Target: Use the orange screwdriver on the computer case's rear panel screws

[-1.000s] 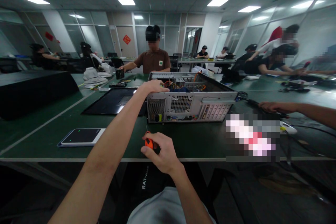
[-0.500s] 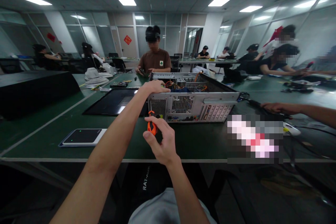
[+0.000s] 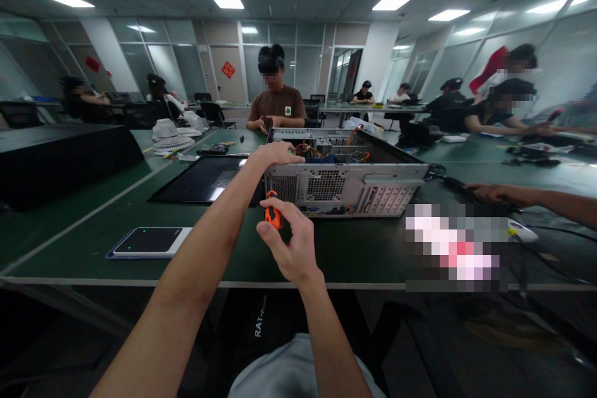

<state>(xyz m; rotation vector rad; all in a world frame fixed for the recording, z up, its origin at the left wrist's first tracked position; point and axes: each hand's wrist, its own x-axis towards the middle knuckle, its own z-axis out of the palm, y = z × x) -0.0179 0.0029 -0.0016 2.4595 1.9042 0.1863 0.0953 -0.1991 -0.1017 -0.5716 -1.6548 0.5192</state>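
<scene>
Orange screwdriver (image 3: 273, 217) held by right hand (image 3: 297, 247), best kept square to case (image 3: 353, 189) beyond grip; left hand's (image 3: 278, 153) closure hidden.

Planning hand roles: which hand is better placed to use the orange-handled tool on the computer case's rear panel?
Right, likely. The right hand already has the orange-handled tool in its grip, in front of the rear panel. The left hand lies over the case's top edge.

open office room, ceiling light panels (image 3: 227, 1), glass partitions (image 3: 280, 56), shared worktables (image 3: 140, 270)
</scene>
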